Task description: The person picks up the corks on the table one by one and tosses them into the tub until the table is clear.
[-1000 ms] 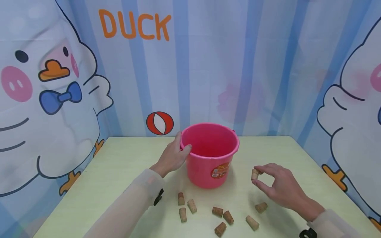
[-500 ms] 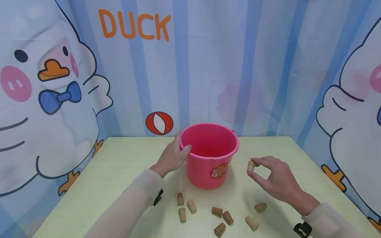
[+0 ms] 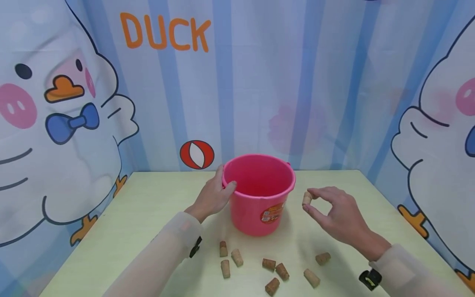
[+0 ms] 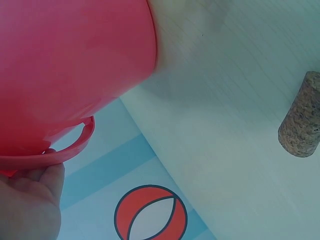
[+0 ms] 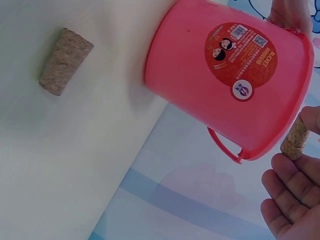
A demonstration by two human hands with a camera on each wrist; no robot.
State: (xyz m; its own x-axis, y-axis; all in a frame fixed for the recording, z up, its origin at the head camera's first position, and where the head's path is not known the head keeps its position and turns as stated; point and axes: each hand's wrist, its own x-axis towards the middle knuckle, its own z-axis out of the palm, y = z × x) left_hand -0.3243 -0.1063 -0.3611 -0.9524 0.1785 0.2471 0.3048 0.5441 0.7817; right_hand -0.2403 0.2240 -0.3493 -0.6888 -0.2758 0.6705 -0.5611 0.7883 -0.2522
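A pink bucket (image 3: 256,212) with a round label stands upright on the table. My left hand (image 3: 212,196) grips its rim on the left side, thumb over the edge; the left wrist view shows those fingers (image 4: 52,177) by the rim and handle. To the right of the bucket, my right hand (image 3: 339,212) pinches a cork (image 3: 306,198) between thumb and fingertips, raised above the table and close to rim height. In the right wrist view this cork (image 5: 295,140) overlaps the area beside the bucket's rim.
Several more corks lie on the pale table (image 3: 156,189) in front of the bucket: a group at left (image 3: 225,268), others in the middle (image 3: 282,271) and two at right (image 3: 311,278). A curtain (image 3: 252,82) with duck prints hangs behind the table.
My right hand has moved left and upward with the cork, nearer the bucket. My left hand keeps its hold on the rim. The head view has shifted slightly.
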